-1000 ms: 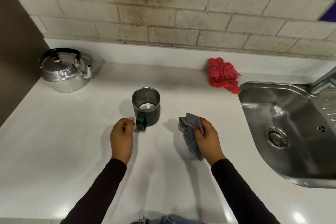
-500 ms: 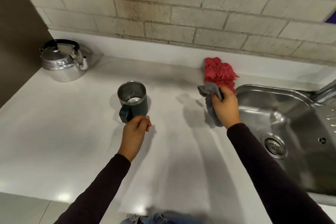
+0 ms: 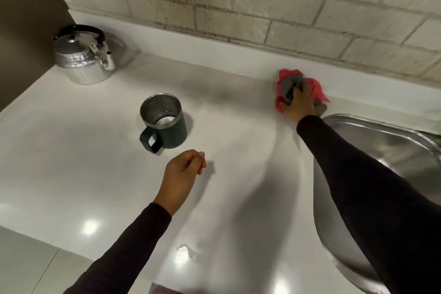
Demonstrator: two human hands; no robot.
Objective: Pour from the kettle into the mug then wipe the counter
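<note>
1. A white counter [image 3: 71,150] runs under a brick wall [image 3: 262,7], with a sink [image 3: 393,150] on the right.
2. The right hand [image 3: 299,102] grips a grey cloth [image 3: 290,85], pressing it onto a red rag [image 3: 317,89] at the back edge, probably setting it down there.
3. The left hand [image 3: 182,175] hovers loosely curled and empty, seemingly idle.
4. The mug [image 3: 164,122] stands just beyond it; the kettle [image 3: 83,57] sits far to its left, clear of wiping.

The mug [image 3: 164,124] stands upright on the white counter [image 3: 71,162], handle toward the person. The kettle [image 3: 82,55] sits well behind and left of it. The left hand [image 3: 182,175], loosely curled, hovers just in front of the mug. Far right of the mug, the right hand [image 3: 299,102] presses a grey cloth [image 3: 290,83] against a red cloth [image 3: 317,90] beside the sink [image 3: 393,141].
</note>
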